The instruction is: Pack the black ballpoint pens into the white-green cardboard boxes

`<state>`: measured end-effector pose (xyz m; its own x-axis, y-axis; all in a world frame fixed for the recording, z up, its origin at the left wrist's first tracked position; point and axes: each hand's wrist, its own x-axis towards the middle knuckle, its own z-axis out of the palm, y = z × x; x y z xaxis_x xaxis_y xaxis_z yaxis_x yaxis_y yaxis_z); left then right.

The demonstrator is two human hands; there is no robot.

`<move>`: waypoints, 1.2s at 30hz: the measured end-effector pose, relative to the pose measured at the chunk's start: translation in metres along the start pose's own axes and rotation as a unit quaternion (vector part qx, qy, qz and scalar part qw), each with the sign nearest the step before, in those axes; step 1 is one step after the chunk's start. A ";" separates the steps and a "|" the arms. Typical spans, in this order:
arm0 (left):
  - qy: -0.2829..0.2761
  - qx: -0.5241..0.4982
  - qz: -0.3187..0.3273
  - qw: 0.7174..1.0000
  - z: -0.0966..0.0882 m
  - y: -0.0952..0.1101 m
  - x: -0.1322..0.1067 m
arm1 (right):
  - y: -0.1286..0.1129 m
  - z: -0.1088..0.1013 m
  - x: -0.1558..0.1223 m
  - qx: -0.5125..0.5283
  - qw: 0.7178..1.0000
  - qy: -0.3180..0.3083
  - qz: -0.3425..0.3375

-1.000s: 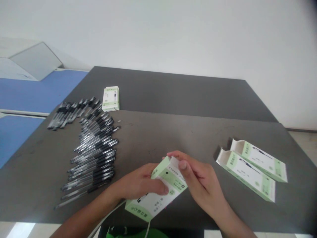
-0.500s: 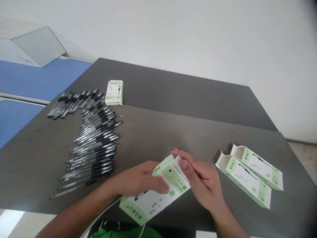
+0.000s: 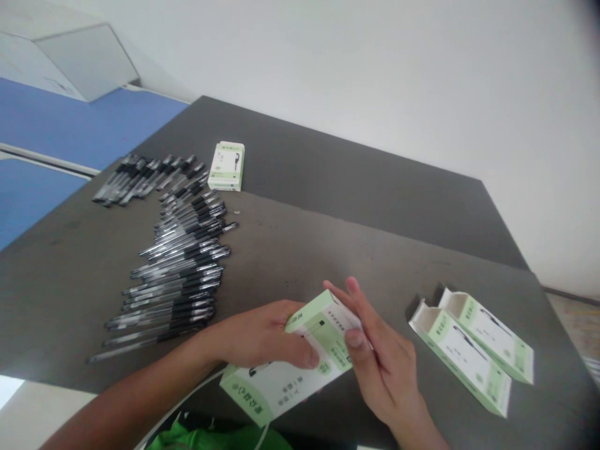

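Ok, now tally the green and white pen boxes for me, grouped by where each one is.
Held pen box in the left hand and right hand: 1
Far pen box beside the loose pens: 1
Open-ended pen boxes on the right: 2
Total: 4

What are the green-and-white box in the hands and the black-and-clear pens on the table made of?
The green-and-white printed box looks like thin coated paperboard: sharp folds, satin print, and a plain off-white inside on the open box to its right. The black-and-clear pens look like plastic: glossy, see-through barrels, opaque black parts. Blur hides any finer detail.
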<state>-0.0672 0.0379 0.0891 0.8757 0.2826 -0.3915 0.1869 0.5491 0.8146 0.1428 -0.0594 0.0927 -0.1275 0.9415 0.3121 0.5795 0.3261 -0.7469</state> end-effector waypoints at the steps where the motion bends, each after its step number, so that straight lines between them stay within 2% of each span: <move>1: -0.003 0.008 0.001 1.000 0.000 0.001 -0.001 | -0.001 0.000 0.000 -0.002 1.000 0.001 0.001; 6: -0.022 0.028 -0.002 0.999 0.003 0.005 -0.002 | -0.004 -0.001 -0.001 0.015 1.000 0.001 -0.027; 14: -0.013 0.011 0.003 1.000 0.005 0.001 -0.001 | -0.009 0.004 -0.003 0.045 0.999 -0.009 -0.012; 20: -0.026 0.030 0.058 0.998 0.008 0.002 -0.003 | -0.007 0.011 -0.010 0.144 0.985 0.091 -0.012; 25: -0.043 0.045 0.133 0.989 0.013 -0.001 -0.003 | -0.013 0.001 -0.002 0.063 0.985 0.118 -0.112; 28: -0.050 0.060 0.179 0.981 0.015 -0.002 0.000 | -0.015 -0.004 0.005 0.022 0.980 0.112 -0.162; 32: -0.018 0.052 0.191 0.980 0.018 -0.004 0.003 | -0.015 -0.004 0.008 0.017 0.979 0.119 -0.165; 36: 0.011 0.045 0.162 0.986 0.020 -0.007 0.004 | -0.014 -0.005 0.010 0.000 0.979 0.125 -0.162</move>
<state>-0.0566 0.0193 0.0902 0.8863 0.4493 -0.1126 -0.0619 0.3558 0.9325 0.1371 -0.0554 0.1087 -0.1041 0.7389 0.6657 0.5415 0.6035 -0.5852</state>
